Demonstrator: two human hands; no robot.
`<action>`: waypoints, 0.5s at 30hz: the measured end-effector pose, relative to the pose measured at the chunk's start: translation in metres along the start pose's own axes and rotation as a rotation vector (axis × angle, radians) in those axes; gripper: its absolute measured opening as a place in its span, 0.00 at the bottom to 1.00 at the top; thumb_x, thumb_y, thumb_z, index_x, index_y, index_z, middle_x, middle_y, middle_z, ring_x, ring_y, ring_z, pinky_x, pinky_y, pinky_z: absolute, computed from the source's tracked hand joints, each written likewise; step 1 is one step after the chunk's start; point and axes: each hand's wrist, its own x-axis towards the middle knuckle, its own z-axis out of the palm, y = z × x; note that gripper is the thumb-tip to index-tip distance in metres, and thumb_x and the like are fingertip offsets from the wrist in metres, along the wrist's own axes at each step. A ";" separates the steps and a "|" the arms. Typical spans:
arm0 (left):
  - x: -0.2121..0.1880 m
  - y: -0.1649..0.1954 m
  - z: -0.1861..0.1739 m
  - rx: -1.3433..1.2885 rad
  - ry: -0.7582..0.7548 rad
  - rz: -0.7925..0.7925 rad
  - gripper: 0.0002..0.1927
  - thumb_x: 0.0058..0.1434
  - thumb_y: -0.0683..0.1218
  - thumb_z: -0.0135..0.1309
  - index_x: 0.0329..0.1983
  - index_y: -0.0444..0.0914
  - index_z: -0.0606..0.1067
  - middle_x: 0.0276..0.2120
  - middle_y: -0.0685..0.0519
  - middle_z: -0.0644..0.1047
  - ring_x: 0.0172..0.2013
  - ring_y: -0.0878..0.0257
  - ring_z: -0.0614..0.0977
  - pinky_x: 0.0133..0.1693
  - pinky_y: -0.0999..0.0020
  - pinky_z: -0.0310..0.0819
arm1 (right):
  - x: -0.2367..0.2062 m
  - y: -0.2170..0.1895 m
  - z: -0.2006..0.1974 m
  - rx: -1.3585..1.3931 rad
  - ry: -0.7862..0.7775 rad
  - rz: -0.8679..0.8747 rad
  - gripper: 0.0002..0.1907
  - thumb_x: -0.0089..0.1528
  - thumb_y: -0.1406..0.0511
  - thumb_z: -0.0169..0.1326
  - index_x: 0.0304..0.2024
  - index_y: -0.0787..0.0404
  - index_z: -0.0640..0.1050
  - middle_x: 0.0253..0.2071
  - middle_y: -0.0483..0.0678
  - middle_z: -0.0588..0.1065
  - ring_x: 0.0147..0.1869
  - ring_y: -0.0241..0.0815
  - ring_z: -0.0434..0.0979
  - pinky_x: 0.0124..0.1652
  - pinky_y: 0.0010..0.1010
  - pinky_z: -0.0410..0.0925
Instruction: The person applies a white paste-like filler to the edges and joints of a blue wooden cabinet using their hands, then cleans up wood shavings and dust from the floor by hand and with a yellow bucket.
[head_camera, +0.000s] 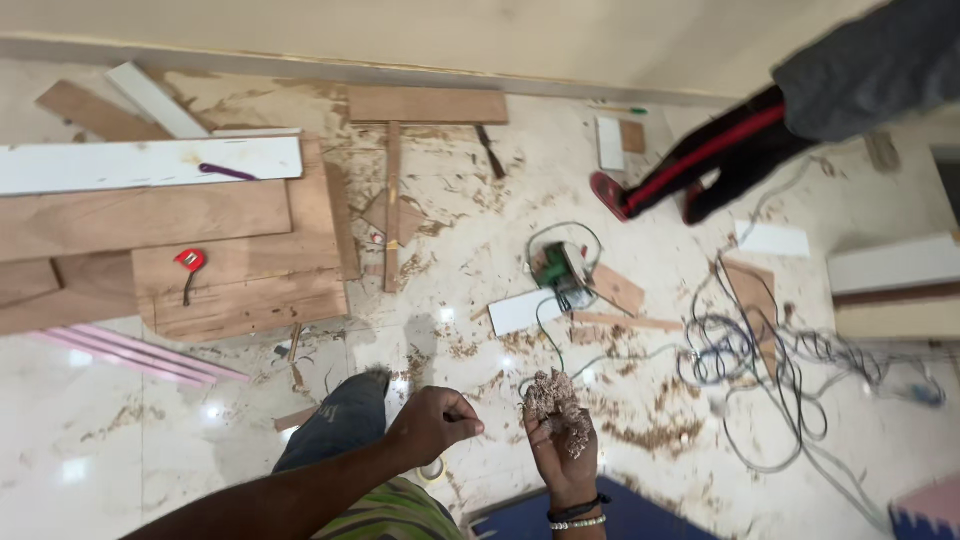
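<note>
My right hand (562, 448) is palm up near the bottom centre, holding a heap of wood shavings (553, 398) that rises above the fingers. My left hand (432, 424) is just left of it, fingers curled shut with the fingertips pinched together, and I see nothing in it. My left forearm runs in from the bottom left over my knee in jeans (335, 425). A roll of tape (432, 469) lies on the floor under the left hand.
Plywood boards (240, 275) with a red tape measure (190, 260) lie at left. A green power tool (556, 266) and tangled cables (745, 360) sit on the sawdust-strewn floor. Another person's legs (700, 165) stand at the upper right.
</note>
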 end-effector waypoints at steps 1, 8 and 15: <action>0.008 -0.001 -0.004 -0.041 0.003 -0.025 0.11 0.56 0.48 0.67 0.32 0.34 0.83 0.27 0.51 0.84 0.29 0.68 0.83 0.35 0.68 0.78 | 0.012 0.000 0.010 -0.024 -0.009 0.032 0.21 0.68 0.62 0.41 0.61 0.62 0.72 0.49 0.51 0.80 0.52 0.46 0.80 0.54 0.41 0.71; 0.106 0.012 -0.049 -0.074 -0.091 -0.028 0.08 0.64 0.44 0.58 0.40 0.34 0.81 0.31 0.52 0.85 0.33 0.66 0.84 0.38 0.67 0.78 | 0.110 -0.022 0.058 -0.120 -0.128 0.171 0.27 0.70 0.52 0.42 0.62 0.62 0.75 0.44 0.48 0.80 0.39 0.41 0.77 0.38 0.34 0.71; 0.237 0.064 -0.138 -0.057 -0.165 -0.104 0.21 0.74 0.52 0.42 0.38 0.35 0.80 0.27 0.50 0.82 0.30 0.61 0.82 0.40 0.63 0.76 | 0.213 -0.058 0.137 -0.087 -0.320 0.215 0.30 0.72 0.47 0.41 0.62 0.65 0.73 0.43 0.51 0.79 0.38 0.42 0.75 0.37 0.35 0.70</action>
